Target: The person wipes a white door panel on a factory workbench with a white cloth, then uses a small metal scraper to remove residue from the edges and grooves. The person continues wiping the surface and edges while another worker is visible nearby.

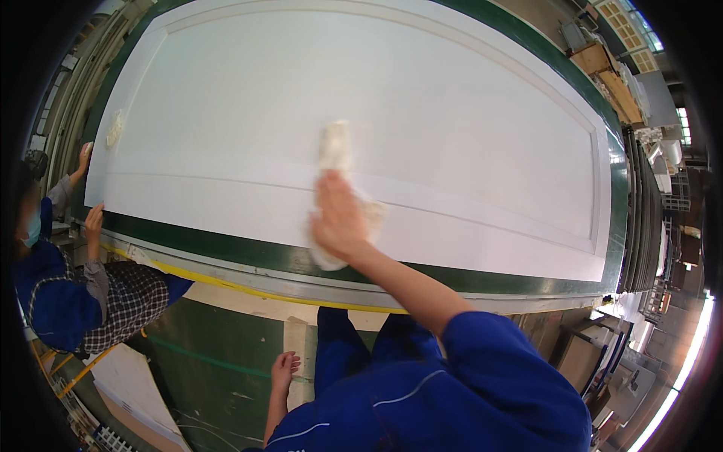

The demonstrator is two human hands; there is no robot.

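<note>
A large white panel with a raised moulded border [463, 124], perhaps a door, lies flat on a green-topped table [271, 255]. My right hand [340, 217] is flat, palm down, on a pale cloth [336, 144] over the panel's near edge strip. Motion blurs both, and part of the cloth is hidden under the palm. My left hand [286, 366] hangs beside my body, away from the table, with loosely curled fingers and nothing visible in it. Another crumpled pale cloth or wad [114, 129] rests near the panel's left end.
At the left, a co-worker in a mask and checked apron [133, 294] has both hands at the panel's left end. Yellow tape [226, 282] runs along the table's near side. Stacked long strips stand at far left; wooden boxes [613, 85] and dark racks [644, 214] stand at right.
</note>
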